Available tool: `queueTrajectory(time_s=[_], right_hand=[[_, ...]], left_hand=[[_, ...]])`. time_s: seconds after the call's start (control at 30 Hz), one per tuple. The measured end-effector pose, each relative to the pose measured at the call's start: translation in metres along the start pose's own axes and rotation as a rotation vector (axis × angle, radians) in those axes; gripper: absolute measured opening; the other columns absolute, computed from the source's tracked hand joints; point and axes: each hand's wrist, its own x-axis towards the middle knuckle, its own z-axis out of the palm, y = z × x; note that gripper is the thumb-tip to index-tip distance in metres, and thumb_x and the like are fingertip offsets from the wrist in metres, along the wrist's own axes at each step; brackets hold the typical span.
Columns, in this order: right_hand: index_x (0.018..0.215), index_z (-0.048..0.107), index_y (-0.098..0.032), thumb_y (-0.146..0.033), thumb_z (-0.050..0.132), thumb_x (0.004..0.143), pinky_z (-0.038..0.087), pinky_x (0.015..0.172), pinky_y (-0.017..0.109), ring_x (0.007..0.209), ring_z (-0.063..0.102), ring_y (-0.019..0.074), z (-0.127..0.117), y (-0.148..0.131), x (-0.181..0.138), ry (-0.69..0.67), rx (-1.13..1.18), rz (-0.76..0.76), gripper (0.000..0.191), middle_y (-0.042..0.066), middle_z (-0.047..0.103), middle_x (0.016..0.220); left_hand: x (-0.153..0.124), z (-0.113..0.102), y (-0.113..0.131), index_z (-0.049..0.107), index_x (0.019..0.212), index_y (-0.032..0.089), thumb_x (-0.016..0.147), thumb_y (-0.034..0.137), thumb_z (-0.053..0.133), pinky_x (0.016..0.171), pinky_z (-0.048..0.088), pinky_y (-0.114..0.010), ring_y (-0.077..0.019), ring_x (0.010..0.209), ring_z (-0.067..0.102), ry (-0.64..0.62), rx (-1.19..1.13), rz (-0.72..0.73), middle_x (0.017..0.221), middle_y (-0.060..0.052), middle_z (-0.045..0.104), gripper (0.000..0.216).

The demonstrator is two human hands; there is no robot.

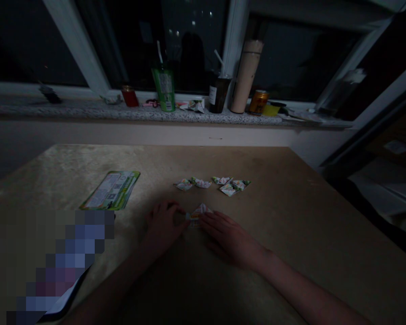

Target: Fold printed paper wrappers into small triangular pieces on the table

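Note:
A small piece of folded printed paper (202, 209) with a pointed top lies on the table between both hands. My left hand (165, 225) is curled at its left end, with the thumb and forefinger closed on the edge. Across the right part of the paper, my right hand (228, 234) lies with its fingers stretched out and pressed down, hiding that side. Just beyond are several folded paper pieces: a left pair (201, 183) and a right group (235, 186), made of similar printed paper.
A stack of green printed sheets (111, 192) lies on the wooden table (291, 216) at left. Nearer is a pixelated device with a dark edge (72, 293). The stone windowsill (98, 110) holds a green cup (165, 90), a dark cup (219, 95), a tall flask (246, 76) and a can (258, 103).

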Motion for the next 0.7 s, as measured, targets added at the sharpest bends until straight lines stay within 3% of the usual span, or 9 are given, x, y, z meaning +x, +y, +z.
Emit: queueTrajectory(time_s=[0.17, 0.33, 0.7], right_hand=[[0.134, 0.042, -0.015, -0.036, 0.047, 0.090, 0.029, 0.109, 0.040, 0.129, 0.038, 0.0229, 0.0009, -0.0004, -0.0007, -0.027, -0.010, 0.022, 0.049, 0.010, 0.045, 0.138], [0.135, 0.042, -0.014, -0.036, 0.048, 0.090, 0.029, 0.110, 0.039, 0.130, 0.036, 0.0231, -0.0004, -0.0002, -0.0014, -0.029, -0.009, 0.009, 0.051, 0.010, 0.043, 0.140], [0.136, 0.039, -0.014, -0.035, 0.050, 0.089, 0.029, 0.110, 0.040, 0.132, 0.033, 0.0218, -0.0010, -0.0002, -0.0023, -0.022, 0.021, 0.004, 0.053, 0.010, 0.042, 0.141]], left_hand=[[0.0004, 0.0003, 0.0012, 0.065, 0.092, 0.025, 0.076, 0.036, 0.061, 0.093, 0.034, -0.047, -0.0290, 0.110, 0.048, -0.007, -0.012, 0.002, 0.113, -0.005, 0.055, 0.020], [-0.0011, -0.0033, 0.0028, 0.061, 0.104, 0.023, 0.075, 0.036, 0.063, 0.094, 0.033, -0.049, -0.0309, 0.113, 0.046, 0.011, -0.027, -0.019, 0.119, -0.007, 0.052, 0.031], [0.0005, -0.0049, 0.0027, 0.066, 0.095, 0.026, 0.074, 0.032, 0.065, 0.094, 0.031, -0.050, -0.0309, 0.114, 0.046, -0.049, -0.064, -0.030, 0.119, -0.005, 0.054, 0.022]])
